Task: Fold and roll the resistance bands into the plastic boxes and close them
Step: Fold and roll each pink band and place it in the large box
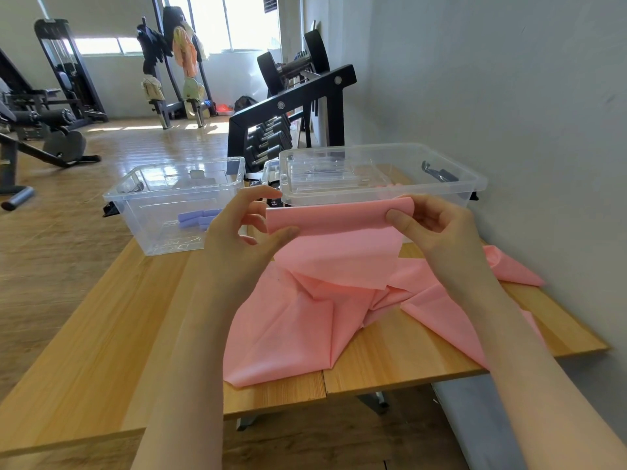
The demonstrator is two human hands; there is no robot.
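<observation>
On the far left of the wooden table [101, 334] stands an open clear plastic box [176, 201], and at its bottom lie a few rolled purple bands [196, 219]. Just to its right sits a second clear box [380, 174], larger in view, with what looks like clear lids lying inside it; a bit of pink shows low behind its front wall. Black latches hang at the ends of both boxes.

In front of the boxes, both hands hold up one end of a pink resistance band [339, 252]. The left hand [244, 225] pinches the folded top edge at its left corner between thumb and fingers. The right hand [431, 222] grips the right corner, thumb across the front and fingers curled behind. The rest of the band hangs down and lies crumpled across the table, one end trailing right to the grey wall [509, 96].

Behind the boxes stands a black dumbbell rack [288, 110]. Farther back, weight machines [64, 79] stand on the wooden floor under bright windows.
</observation>
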